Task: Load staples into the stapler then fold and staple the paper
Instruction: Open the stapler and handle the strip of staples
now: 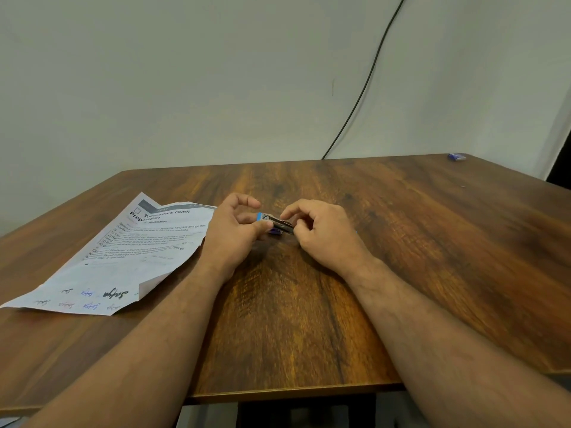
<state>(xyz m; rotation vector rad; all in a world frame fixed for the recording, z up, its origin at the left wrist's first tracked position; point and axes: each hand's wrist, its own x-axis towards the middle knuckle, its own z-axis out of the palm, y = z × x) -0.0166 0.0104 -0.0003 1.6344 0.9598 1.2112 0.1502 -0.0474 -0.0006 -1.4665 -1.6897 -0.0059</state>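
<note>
Both hands meet at the middle of the frame, over a brown wood-grain worktop [401,242]. Between them sits a small stapler [276,223], with a light blue end toward the left hand and a metal part toward the right hand. The left hand [234,230] pinches the stapler's blue end, thumb pressed against its near side, while the index finger curls up above it without touching. The right hand [324,233] has its fingers curled in and its fingertips brought together on the metal end of the stapler (the exact contact is blurred, so I cannot tell whether it holds a strip of staples or only the metal part). A bit of purple shows just under the stapler; what it is cannot be told.

In the left part of the frame a printed sheet of paper [123,257] lies flat on the worktop, creased, with a corner turned up near the left forearm and handwritten scribbles along its lower edge. The left wrist rests against the paper's right edge.

At the upper right of the frame, near the far corner of the worktop, lies a small blue box [456,156], well apart from the hands. A black cable [367,81] runs down the pale wall behind the worktop.
</note>
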